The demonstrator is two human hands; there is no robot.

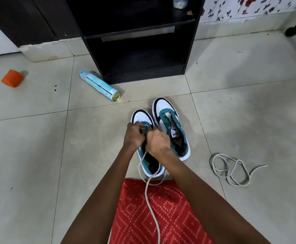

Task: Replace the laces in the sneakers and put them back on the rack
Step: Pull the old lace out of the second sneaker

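Two forearms reach forward over a red patterned garment [154, 217] at the bottom of the view. A white lace [149, 199] trails across the garment, up past the heel of the nearer sneaker [141, 118] and in between the hands. At four o'clock from the pair, a loose lace [231, 171] lies in tangled loops on the tiled floor [38, 155], apart from both shoes.

The left hand [132, 133] has its fingers curled at the front eyelets of the nearer sneaker, pinching the white lace there. The right hand [156, 140] touches it on the three o'clock side, fingers folded tight into a fist round the same lace. Both hands cover the middle of that shoe.

The farther sneaker [171, 127] stands just beside it at two o'clock, teal, white and black, with bare eyelets and its tongue showing.

Beyond, at eleven o'clock, a pale blue spray can [99, 85] lies on its side. An orange cap [12, 78] sits well apart at ten o'clock. At twelve o'clock stands the black rack [136, 41].
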